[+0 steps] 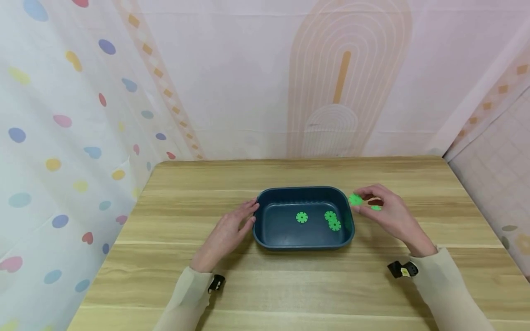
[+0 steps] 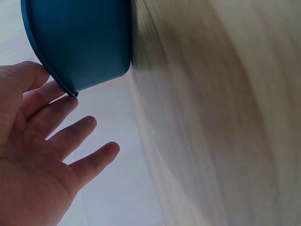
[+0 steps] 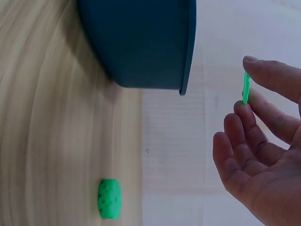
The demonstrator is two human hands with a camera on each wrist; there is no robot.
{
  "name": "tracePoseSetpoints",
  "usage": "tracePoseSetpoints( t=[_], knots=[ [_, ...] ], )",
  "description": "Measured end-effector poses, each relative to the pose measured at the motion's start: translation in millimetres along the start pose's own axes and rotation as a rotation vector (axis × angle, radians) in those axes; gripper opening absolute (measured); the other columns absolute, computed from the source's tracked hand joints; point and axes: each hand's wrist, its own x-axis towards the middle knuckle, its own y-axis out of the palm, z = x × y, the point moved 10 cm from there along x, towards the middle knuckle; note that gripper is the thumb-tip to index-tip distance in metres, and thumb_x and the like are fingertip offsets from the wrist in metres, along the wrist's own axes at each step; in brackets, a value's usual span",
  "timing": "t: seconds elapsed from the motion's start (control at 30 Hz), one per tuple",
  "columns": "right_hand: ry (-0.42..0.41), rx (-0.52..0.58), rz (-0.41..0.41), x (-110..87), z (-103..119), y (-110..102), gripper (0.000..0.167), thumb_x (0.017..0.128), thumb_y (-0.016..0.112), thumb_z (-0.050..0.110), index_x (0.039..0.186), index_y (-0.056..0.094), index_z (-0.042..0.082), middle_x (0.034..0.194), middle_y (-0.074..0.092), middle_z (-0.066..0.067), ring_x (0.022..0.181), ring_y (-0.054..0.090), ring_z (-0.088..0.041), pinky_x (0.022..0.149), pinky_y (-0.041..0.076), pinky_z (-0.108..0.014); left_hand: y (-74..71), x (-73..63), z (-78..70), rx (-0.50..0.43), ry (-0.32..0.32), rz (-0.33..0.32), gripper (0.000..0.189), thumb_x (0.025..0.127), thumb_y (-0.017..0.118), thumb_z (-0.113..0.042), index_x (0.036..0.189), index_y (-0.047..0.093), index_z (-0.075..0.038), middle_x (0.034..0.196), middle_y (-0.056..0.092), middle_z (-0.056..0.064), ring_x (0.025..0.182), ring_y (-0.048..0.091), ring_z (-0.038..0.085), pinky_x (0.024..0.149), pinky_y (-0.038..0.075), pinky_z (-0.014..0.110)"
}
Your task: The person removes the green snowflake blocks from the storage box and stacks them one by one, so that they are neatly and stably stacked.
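Note:
My right hand pinches a thin green notched disc between thumb and fingertips, just off the right end of a dark blue basin. The right wrist view shows this disc edge-on, raised above the table beside the basin rim. My left hand touches the left end of the basin, its fingers loosely extended. In the left wrist view, fingertips meet the basin's rim while the outer fingers spread free. Inside the basin lie a single green disc and two overlapping green discs.
Beyond the basin's right end, a rounded green piece with dark dots sits on the wooden table; my right hand partly covers it in the head view. Patterned curtains hang behind the table and along its left side.

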Motion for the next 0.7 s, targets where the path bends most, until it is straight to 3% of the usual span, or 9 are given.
tracePoseSetpoints(
  t=[0.33, 0.7],
  knots=[
    [0.031, -0.049, -0.011, -2.8, -22, -11, 0.033, 0.097, 0.076, 0.014, 0.125, 0.070, 0.000, 0.121, 0.065, -0.014, 0.107, 0.059, -0.021, 0.089, 0.050, -0.014, 0.6, -0.6, 0.4, -0.011, -0.009, -0.003, 0.041, 0.108, 0.057, -0.016, 0.146, 0.058, 0.000, 0.157, 0.049, 0.014, 0.144, 0.046, 0.033, 0.114, 0.041, 0.051],
    [0.046, -0.080, 0.012, -5.3, -44, -19, 0.035, 0.096, 0.076, 0.010, 0.126, 0.067, -0.005, 0.121, 0.063, -0.019, 0.108, 0.059, -0.033, 0.084, 0.046, -0.009, 2.0, -1.6, 1.2, -0.003, -0.012, -0.008, 0.041, 0.108, 0.057, -0.017, 0.146, 0.058, -0.001, 0.157, 0.048, 0.011, 0.143, 0.047, 0.031, 0.113, 0.043, 0.050]
  ],
)
